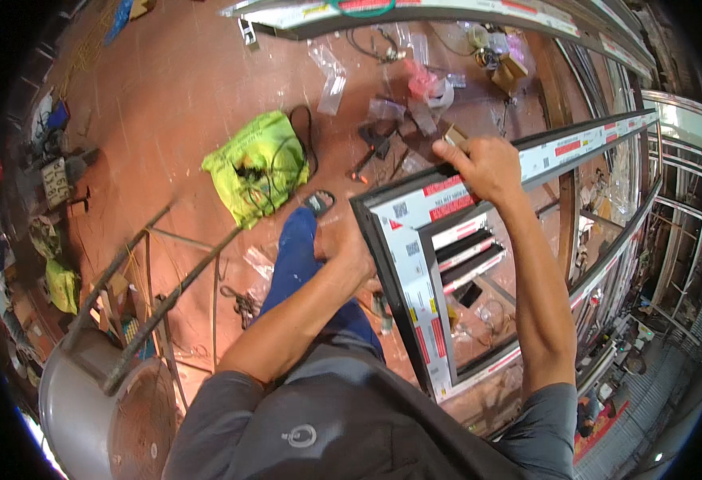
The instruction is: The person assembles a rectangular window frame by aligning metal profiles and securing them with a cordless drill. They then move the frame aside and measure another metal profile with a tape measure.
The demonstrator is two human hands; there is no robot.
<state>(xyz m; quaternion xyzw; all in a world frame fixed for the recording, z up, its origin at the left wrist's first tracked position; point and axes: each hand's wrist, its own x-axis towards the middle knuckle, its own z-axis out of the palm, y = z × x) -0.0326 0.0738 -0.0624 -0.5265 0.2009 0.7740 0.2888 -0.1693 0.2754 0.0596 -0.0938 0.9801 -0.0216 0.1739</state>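
A dark-edged window frame (403,210), its faces covered in white protective film with red labels, is tilted in front of me. My right hand (491,168) is closed over its upper bar, the thumb pointing left along the edge. At the frame's outer left side is my left hand (349,250), pressed against the edge near the corner; its fingertips pass behind the frame and are hidden. Past the right thumb a small tan cardboard piece (455,136) shows; I cannot tell whether it is touched.
A yellow-green bag (259,164) with cables lies on the red floor, near a power tool (375,144) and plastic wrap (431,88). To the left stand a metal ladder (183,288) and grey drum (87,400). Another long frame (447,14) crosses the top; more frames (687,168) stand right.
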